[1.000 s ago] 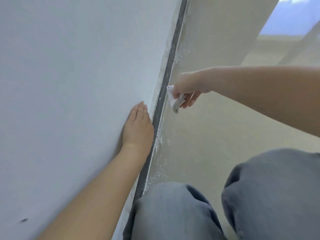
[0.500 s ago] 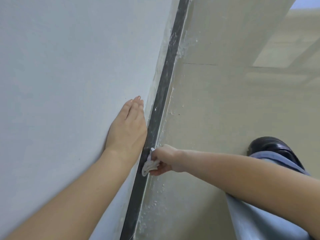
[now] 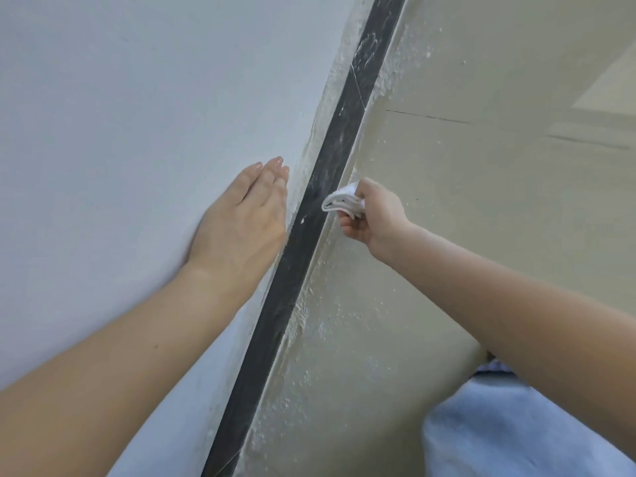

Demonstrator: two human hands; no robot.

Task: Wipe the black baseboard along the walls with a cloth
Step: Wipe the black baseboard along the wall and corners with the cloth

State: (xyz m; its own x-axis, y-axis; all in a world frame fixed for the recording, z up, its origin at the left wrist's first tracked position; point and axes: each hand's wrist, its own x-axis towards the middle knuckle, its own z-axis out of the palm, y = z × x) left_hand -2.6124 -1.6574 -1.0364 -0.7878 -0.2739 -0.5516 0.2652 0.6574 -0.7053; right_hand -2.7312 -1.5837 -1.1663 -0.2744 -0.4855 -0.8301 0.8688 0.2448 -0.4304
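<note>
The right hand point(image 3: 370, 215) has its fingers curled round a small folded white cloth point(image 3: 340, 201), pinching it so the folded end sticks out toward the wall and meets the lower edge of the black baseboard point(image 3: 303, 235). The left hand point(image 3: 244, 218) lies flat against the pale wall point(image 3: 137, 115), fingers straight and together, holding nothing; it sits just beside the strip's upper edge and looks like a brace for balance.

The baseboard runs as a narrow dark band from the bottom of the head view up to the top, between the wall and the beige floor point(image 3: 447, 235). Beyond the cloth it carries whitish smears and scratch-like marks; the stretch nearer the person looks darker (though some haze shows there too). White specks and crumbs dot the floor beside it, thickest close to the strip. A pale denim knee point(image 3: 516, 425) fills the lower right corner.

The step in hand appears to be a wiping stroke along the strip, with much of it still unclean. The next move calls for firm pressure through the cloth, sliding it on up toward the smeared part, and keeping the fold wide enough to cover the band's full height rather than only its lower edge.
</note>
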